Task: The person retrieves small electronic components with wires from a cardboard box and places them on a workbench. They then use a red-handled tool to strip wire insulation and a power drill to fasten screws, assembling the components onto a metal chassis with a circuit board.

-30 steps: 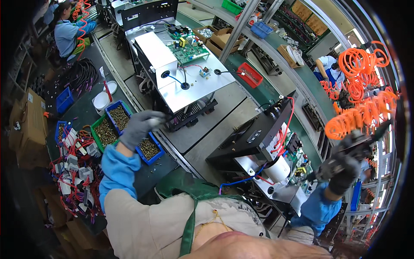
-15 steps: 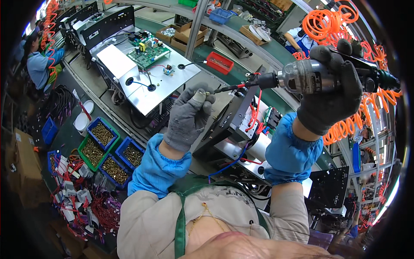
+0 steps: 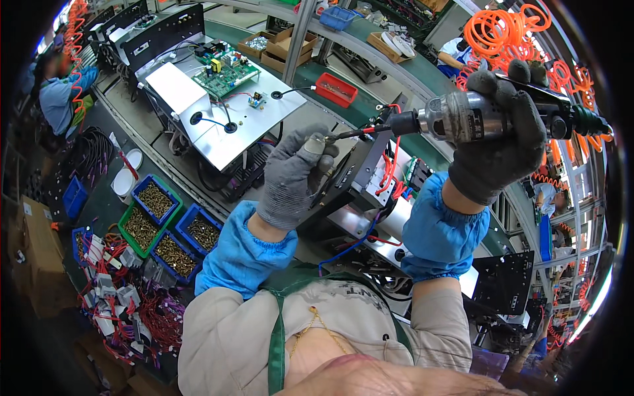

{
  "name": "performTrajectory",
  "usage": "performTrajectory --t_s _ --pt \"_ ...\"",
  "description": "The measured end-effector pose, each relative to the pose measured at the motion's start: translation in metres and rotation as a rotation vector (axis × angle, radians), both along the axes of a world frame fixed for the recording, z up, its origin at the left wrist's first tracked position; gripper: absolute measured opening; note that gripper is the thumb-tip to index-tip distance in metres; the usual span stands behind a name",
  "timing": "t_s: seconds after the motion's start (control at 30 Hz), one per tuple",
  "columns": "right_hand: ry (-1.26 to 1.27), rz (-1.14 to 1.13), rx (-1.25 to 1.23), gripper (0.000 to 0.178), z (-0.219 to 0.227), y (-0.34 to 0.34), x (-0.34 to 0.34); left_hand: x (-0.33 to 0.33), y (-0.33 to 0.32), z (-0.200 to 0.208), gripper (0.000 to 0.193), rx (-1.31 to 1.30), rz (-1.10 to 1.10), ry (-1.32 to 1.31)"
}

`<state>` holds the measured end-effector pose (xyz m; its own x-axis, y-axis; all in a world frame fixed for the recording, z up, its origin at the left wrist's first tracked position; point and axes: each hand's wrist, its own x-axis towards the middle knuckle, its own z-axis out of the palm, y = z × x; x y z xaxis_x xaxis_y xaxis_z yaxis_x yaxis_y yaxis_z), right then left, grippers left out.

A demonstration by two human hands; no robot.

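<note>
In a dark grey glove, my right hand is wrapped round an air screwdriver that points left. Its long bit reaches toward my left hand, also gloved in grey, whose thumb and fingers pinch at the bit's tip. A small brass-coloured screw shows there, partly hidden by the fingertips. Below the bit stands an open metal equipment case, with red wires and a blue wire coming out of it.
Several bins of brass screws stand at left, beside a pile of wired connectors. Farther off is another case bearing a green circuit board. A red bin sits behind. Coiled orange air hoses hang at upper right. Co-workers sit far left and upper right.
The screwdriver and my right hand have shifted slightly left. My left hand has moved a little to the right, still pinching at the bit's tip.
</note>
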<state>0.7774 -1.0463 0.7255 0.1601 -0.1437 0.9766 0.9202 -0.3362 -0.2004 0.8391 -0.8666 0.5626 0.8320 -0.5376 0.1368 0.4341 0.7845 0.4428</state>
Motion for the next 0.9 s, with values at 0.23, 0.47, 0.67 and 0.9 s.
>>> performTrajectory --t_s 0.23,0.47,0.67,0.9 --pt "0.343 0.572 0.210 0.038 0.001 0.041 0.003 0.007 -0.001 0.007 0.021 -0.048 0.049 0.033" --pt "0.406 0.845 0.063 0.047 0.003 0.037 0.014 0.015 0.012 0.023 0.021 0.094 0.112 -0.177" --pt "0.511 0.704 0.396 0.022 -0.007 0.007 0.030 -0.013 0.050 -0.054 0.043 0.297 -0.697 -0.398" --pt "0.593 0.843 0.487 0.023 -0.036 0.004 0.071 -0.066 -0.032 -0.113 0.073 -0.575 -0.895 0.594"
